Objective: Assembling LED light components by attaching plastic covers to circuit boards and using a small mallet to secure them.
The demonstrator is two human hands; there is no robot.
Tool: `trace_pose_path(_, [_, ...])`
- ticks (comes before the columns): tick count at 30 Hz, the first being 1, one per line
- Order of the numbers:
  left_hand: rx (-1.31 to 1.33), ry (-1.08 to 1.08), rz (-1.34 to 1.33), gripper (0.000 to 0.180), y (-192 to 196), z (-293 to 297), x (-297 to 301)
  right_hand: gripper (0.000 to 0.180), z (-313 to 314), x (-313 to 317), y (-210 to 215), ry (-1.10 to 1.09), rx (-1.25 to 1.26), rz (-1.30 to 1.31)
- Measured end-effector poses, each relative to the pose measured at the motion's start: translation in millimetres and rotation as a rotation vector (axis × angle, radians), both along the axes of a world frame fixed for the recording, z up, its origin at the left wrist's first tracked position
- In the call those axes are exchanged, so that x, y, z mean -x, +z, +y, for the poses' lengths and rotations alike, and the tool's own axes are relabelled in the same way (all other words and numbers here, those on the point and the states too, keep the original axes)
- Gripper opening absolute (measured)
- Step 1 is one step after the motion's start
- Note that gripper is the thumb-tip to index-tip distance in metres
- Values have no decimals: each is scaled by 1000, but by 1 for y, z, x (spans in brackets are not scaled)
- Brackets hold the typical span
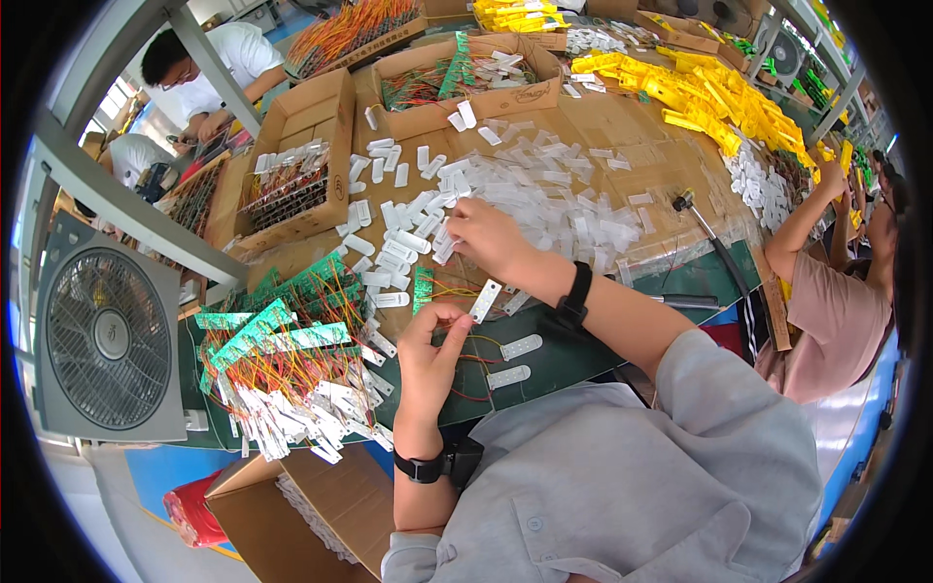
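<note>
Between the thumb and fingers of my left hand is a small white LED board with round marks, held upright above the table's near edge. My right hand reaches over a heap of white plastic covers, its fingertips pinched on one white cover. Below my hands two white rounded boards with dotted faces lie on the green mat, joined to red and yellow wires. Left of my left hand sits a bundle of wired boards, with green circuit boards on top.
A grey fan stands at the left. Cardboard boxes of wired parts line the back. A hammer and a black-handled tool lie at right, near yellow plastic parts. Co-workers sit at left and right; an open carton stands below.
</note>
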State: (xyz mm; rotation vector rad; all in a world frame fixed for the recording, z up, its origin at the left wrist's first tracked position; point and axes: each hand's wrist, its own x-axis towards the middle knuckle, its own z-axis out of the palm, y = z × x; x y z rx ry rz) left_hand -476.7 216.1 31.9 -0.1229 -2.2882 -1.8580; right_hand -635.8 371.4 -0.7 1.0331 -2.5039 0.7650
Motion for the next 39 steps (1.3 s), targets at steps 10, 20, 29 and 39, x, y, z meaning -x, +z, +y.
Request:
trace_pose_path(10, [-11,43,86,15,-13,13,6,15,46,-75,34,-82,905,-1067])
trace_pose_path(20, [34,141,-68,27,-8,12,1,19,54,-102,40,115,829,-1130])
trace_pose_path(29, [22,180,-39,29,-18,20,0,18,54,-112,45,78,772,-1021])
trace_pose_path(39, [-4,161,70,29,-20,20,-1,18,51,-116,47,-41,797,-988])
